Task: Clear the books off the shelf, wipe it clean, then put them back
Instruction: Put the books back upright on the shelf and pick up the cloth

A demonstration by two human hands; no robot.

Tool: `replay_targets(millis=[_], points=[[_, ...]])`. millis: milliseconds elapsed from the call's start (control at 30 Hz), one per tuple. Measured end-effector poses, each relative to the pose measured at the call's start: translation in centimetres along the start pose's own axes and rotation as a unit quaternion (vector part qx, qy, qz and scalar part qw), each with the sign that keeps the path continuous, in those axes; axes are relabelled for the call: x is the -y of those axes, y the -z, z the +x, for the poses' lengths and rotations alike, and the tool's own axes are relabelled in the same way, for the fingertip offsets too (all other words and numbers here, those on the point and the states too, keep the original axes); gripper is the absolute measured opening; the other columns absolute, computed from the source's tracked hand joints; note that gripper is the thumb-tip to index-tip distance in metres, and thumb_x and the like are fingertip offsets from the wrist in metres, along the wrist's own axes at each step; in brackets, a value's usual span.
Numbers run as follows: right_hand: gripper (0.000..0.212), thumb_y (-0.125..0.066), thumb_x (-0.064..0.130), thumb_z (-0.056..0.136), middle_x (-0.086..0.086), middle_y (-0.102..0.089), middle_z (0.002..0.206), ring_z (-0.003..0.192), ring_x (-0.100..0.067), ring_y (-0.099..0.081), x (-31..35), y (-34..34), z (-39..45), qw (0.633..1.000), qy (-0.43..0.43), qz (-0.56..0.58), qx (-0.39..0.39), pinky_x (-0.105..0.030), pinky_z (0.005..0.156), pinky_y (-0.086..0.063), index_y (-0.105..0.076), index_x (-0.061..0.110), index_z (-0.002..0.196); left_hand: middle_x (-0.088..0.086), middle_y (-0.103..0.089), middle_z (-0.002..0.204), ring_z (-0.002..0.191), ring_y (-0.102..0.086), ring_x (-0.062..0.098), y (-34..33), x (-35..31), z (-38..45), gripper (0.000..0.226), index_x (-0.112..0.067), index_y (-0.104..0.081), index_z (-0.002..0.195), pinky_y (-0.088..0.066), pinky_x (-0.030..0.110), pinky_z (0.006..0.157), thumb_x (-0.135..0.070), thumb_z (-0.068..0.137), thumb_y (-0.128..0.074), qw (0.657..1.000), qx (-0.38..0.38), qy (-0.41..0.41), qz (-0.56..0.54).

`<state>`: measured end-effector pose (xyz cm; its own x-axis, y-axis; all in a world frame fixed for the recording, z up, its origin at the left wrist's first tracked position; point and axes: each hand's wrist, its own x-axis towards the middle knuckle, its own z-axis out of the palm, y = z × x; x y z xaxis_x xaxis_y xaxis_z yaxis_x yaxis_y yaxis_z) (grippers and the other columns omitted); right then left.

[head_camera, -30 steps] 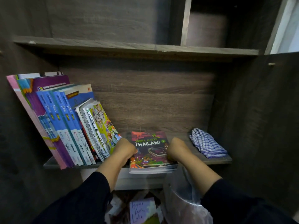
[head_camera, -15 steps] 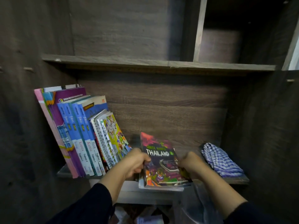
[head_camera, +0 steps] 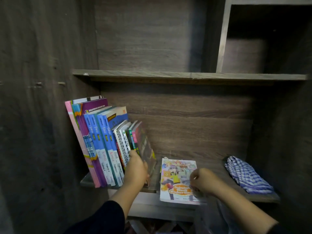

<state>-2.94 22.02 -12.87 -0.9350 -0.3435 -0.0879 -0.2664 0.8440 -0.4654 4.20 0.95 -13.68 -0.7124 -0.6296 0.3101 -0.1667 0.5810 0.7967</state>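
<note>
At the far left of the shelf a row of books stands leaning leftward against the cabinet wall, spines out: tall pink and purple ones at the left end, blue ones, then thin and spiral-bound ones. That lean lets the wall carry the row, so it stands without a bookend.

The left hand presses a dark book upright against the right end of the row, its fingers closed around the lower edge. The book is blurred; judging by that, it is being slid into place, and the grip low down looks meant to steady it against the lean.

Just right of it a comic lies flat, its near edge overhanging the shelf front. The right hand rests on its near right corner, fingers curled narrow; whether they pinch the cover or only touch it I cannot tell. It is probably next to go upright.

At the far right, well apart from the books, a checked cloth lies crumpled on the shelf, which suggests wiping is done.
</note>
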Motion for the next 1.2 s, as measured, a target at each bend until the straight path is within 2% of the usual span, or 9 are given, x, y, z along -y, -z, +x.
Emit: replay_targets(millis=[133,333,467,600,700,767,833,1033,1200], points=[[0.01,-0.058,0.021,0.083,0.005,-0.066,0.065,0.067,-0.013,-0.065,0.5,0.0,-0.3,1.0,0.013,-0.014,-0.001,-0.023,0.063,-0.049,-0.063,0.021,0.074,0.002,-0.058,0.07,0.062,-0.06,0.022,0.1,0.2,0.2,0.02,-0.009,-0.036,0.111,-0.05,0.032,0.051,-0.014,0.095,-0.046,0.997,-0.008,0.0,0.08],[0.026,-0.057,0.024,0.082,0.001,-0.069,0.081,0.085,-0.016,-0.067,0.4,-0.3,-0.3,0.999,0.019,-0.036,0.0,-0.022,0.071,-0.046,-0.057,0.023,0.056,0.006,-0.07,0.094,0.087,-0.068,0.027,1.2,-0.4,-0.5,0.032,-0.01,-0.052,0.109,-0.049,0.031,0.066,-0.038,0.095,-0.046,0.955,-0.013,-0.073,0.288],[0.025,-0.058,0.023,0.083,0.003,-0.069,0.08,0.079,-0.014,-0.065,0.4,-0.1,-0.3,1.0,0.021,-0.022,0.003,-0.023,0.071,-0.049,-0.058,0.024,0.058,0.003,-0.072,0.09,0.084,-0.069,0.024,1.7,0.3,-0.7,0.021,-0.013,-0.065,0.098,-0.05,0.029,0.069,-0.028,0.095,-0.05,0.901,0.017,-0.145,0.409],[0.029,-0.058,0.02,0.083,0.006,-0.067,0.068,0.068,-0.011,-0.064,0.3,0.0,-0.2,0.999,0.028,-0.017,0.008,-0.024,0.066,-0.051,-0.059,0.021,0.055,-0.001,-0.059,0.054,0.046,-0.058,0.017,1.4,1.4,-1.2,0.038,-0.018,-0.061,0.066,-0.047,0.025,0.047,-0.018,0.039,-0.087,0.801,0.057,-0.348,0.483],[0.03,-0.058,0.017,0.083,0.006,-0.067,0.063,0.065,-0.011,-0.064,0.2,0.1,-0.1,0.999,0.029,-0.016,0.012,-0.027,0.066,-0.053,-0.062,0.019,0.054,0.005,-0.064,0.096,0.093,-0.06,0.024,0.6,2.4,-1.1,0.029,-0.017,-0.064,0.097,-0.048,0.04,0.089,-0.021,0.069,-0.069,0.717,0.129,-0.464,0.504],[0.026,-0.06,0.018,0.083,0.004,-0.069,0.07,0.07,-0.013,-0.066,0.2,0.1,0.1,0.999,0.027,-0.012,0.011,-0.029,0.069,-0.055,-0.063,0.02,0.057,0.011,-0.048,0.137,0.134,-0.034,0.03,0.4,2.6,-0.7,0.045,-0.011,-0.053,0.129,-0.014,0.053,0.117,-0.024,0.087,-0.047,0.694,0.156,-0.449,0.54],[0.023,-0.063,0.02,0.081,0.001,-0.07,0.078,0.076,-0.014,-0.067,0.0,0.1,0.3,1.0,0.027,-0.006,0.008,-0.03,0.071,-0.055,-0.064,0.022,0.058,0.011,-0.031,0.153,0.144,-0.016,0.03,0.4,2.4,-0.3,0.051,-0.011,-0.041,0.142,0.007,0.053,0.118,-0.025,0.093,-0.038,0.67,0.166,-0.41,0.597],[0.017,-0.062,0.018,0.076,-0.007,-0.074,0.077,0.076,-0.026,-0.07,-0.2,-0.1,0.5,1.0,0.031,0.001,0.007,-0.036,0.068,-0.055,-0.068,0.018,0.06,0.015,-0.025,0.156,0.145,-0.014,0.033,-1.1,3.1,0.4,0.052,-0.008,-0.034,0.146,0.006,0.048,0.117,-0.029,0.098,-0.037,0.643,0.143,-0.337,0.672],[0.011,-0.065,0.022,0.08,-0.002,-0.074,0.084,0.079,-0.016,-0.069,-0.6,-0.2,0.6,1.0,0.022,0.022,0.005,-0.033,0.073,-0.055,-0.072,0.015,0.076,0.017,-0.029,0.153,0.143,-0.017,0.036,-2.4,2.8,0.7,0.052,-0.007,-0.041,0.142,0.003,0.051,0.117,-0.031,0.097,-0.039,0.635,0.132,-0.306,0.697]])
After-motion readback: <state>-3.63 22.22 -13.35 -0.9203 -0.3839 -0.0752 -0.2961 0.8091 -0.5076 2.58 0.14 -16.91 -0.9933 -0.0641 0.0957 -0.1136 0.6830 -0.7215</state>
